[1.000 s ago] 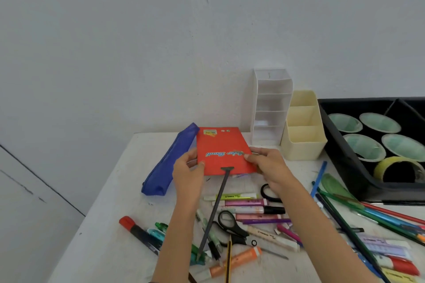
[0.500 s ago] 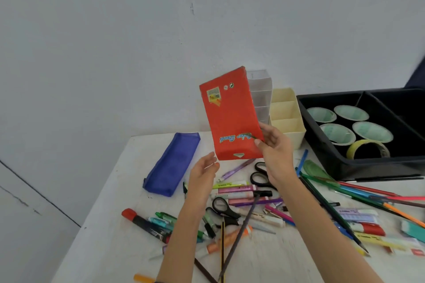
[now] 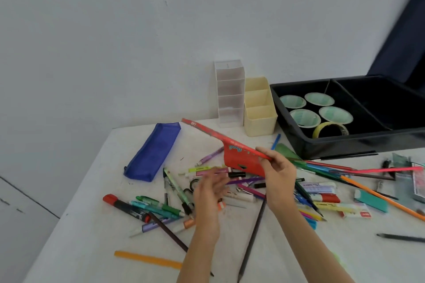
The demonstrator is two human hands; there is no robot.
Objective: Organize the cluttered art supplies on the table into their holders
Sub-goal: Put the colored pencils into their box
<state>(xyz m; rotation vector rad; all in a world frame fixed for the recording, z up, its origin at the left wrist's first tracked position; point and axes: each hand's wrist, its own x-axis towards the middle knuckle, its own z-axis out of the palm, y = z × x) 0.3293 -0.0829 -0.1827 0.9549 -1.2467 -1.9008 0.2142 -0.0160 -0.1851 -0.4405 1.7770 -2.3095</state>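
Table (image 3: 92,225): white top, scuffed.
Near edge: orange ruler (image 3: 147,259), lying flat. Dark pencil (image 3: 251,241), tip toward the viewer, far end running up beside the right wrist.
Left hand (image 3: 210,193): blurred, raised over the heap, fingers loosely spread, holding nothing.
Right hand (image 3: 279,177): thumb and fingers pinch the near end of the red packet (image 3: 241,161).
Red packet: clear of the table, seen almost edge-on, far end tilted up and left toward the blue pencil case (image 3: 153,151).
Heap of pens and markers (image 3: 174,209): scattered beneath and round both hands. Red-capped marker (image 3: 125,207) at its left. Coloured pencils (image 3: 333,167) fanned out at its right.
Blue pencil case: flat on the table, left of the heap.
Far edge, by the wall: white holder (image 3: 231,94), tiered compartments. Cream holder (image 3: 259,110), just beside it on the right.
Black tray (image 3: 345,145): right of the cream holder. Four pale green cups (image 3: 304,117) and a tape roll (image 3: 331,128) in its left compartment.
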